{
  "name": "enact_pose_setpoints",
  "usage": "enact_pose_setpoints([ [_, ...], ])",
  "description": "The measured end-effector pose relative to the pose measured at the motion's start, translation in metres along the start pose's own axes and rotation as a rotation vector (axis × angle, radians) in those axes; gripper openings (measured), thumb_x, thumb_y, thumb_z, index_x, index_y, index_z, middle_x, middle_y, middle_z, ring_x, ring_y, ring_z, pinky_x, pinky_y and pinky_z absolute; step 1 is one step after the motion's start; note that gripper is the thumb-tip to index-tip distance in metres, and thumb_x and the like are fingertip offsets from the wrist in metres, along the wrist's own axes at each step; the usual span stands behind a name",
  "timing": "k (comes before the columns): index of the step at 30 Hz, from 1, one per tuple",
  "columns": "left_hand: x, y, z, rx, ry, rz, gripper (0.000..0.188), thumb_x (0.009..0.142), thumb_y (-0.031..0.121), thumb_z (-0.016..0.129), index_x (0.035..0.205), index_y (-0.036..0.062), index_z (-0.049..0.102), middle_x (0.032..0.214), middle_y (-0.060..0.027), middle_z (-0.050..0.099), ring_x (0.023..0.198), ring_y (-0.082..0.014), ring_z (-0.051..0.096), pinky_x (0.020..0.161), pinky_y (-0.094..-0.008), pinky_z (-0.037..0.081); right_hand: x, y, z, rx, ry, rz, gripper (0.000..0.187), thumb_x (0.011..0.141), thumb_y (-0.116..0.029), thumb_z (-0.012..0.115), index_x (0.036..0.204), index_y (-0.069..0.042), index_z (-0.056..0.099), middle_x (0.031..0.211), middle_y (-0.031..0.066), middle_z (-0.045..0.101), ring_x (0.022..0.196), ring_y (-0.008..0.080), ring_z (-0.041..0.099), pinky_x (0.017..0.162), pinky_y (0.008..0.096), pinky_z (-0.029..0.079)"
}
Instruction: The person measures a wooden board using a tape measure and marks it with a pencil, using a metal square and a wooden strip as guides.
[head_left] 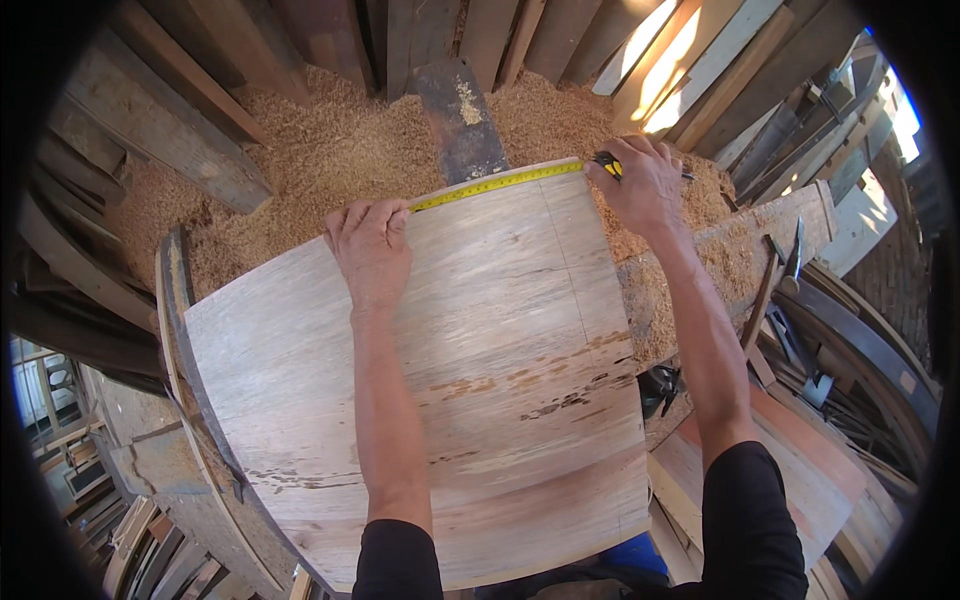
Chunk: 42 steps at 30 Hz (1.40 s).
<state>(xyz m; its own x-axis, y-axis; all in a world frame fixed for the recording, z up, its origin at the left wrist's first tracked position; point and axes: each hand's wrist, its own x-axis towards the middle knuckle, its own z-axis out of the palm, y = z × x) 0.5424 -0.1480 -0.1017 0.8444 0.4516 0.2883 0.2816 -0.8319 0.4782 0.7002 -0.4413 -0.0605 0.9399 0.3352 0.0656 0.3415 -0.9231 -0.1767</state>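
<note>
Plywood sheet (480, 350), sawdust (340, 150), stacked planks (180, 130)

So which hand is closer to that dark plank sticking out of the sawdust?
Left. The left hand lies on the plywood sheet just below the dark plank; the right hand is farther right, at the tape measure case.

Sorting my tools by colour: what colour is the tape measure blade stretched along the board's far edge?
Yellow: the tape measure blade shows clearly in the head view.

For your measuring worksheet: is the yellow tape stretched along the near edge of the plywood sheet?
No, the yellow tape measure lies along the far edge of the plywood sheet, between the left hand and right hand.
</note>
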Motion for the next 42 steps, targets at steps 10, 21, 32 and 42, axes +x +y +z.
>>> enact_pose_setpoints([
  [10, 0.002, -0.004, 0.001, -0.038, -0.031, -0.038, 0.009, 0.091, 0.017, 0.076, 0.099, 0.0158, 0.078, 0.096, -0.0023, 0.069, 0.103, -0.0275, 0.054, 0.099, -0.0422, 0.042, 0.005, -0.002, -0.002, 0.014, 0.001, -0.017, 0.033, 0.09, -0.04, 0.075, 0.109, -0.013, 0.077, 0.113, 0.0067, 0.071, 0.112, 0.033, 0.058, 0.098, 0.0519, 0.038],
  [21, 0.002, -0.002, 0.003, 0.004, 0.002, 0.027, 0.01, 0.091, 0.017, 0.076, 0.1, 0.017, 0.079, 0.099, -0.0017, 0.07, 0.101, -0.0275, 0.055, 0.098, -0.0417, 0.043, 0.008, 0.003, -0.004, -0.012, 0.008, 0.009, 0.033, 0.089, -0.04, 0.075, 0.109, -0.014, 0.078, 0.111, 0.0067, 0.071, 0.112, 0.0335, 0.059, 0.098, 0.0516, 0.04],
  [32, 0.0, 0.003, 0.003, -0.017, 0.002, 0.026, 0.012, 0.092, 0.015, 0.075, 0.102, 0.0155, 0.08, 0.098, -0.0028, 0.07, 0.103, -0.0264, 0.055, 0.098, -0.0402, 0.044, 0.009, 0.008, -0.01, -0.03, -0.052, 0.043, 0.034, 0.09, -0.04, 0.076, 0.113, -0.015, 0.079, 0.121, 0.0091, 0.071, 0.116, 0.0318, 0.059, 0.099, 0.0516, 0.04],
  [42, 0.002, 0.006, 0.002, 0.011, -0.01, 0.034, 0.011, 0.092, 0.017, 0.075, 0.101, 0.0147, 0.08, 0.095, -0.0022, 0.069, 0.101, -0.0265, 0.055, 0.097, -0.0396, 0.045, 0.011, 0.015, -0.005, -0.017, -0.051, 0.05, 0.034, 0.09, -0.039, 0.076, 0.116, -0.017, 0.078, 0.125, 0.009, 0.07, 0.12, 0.0329, 0.058, 0.103, 0.0522, 0.039],
])
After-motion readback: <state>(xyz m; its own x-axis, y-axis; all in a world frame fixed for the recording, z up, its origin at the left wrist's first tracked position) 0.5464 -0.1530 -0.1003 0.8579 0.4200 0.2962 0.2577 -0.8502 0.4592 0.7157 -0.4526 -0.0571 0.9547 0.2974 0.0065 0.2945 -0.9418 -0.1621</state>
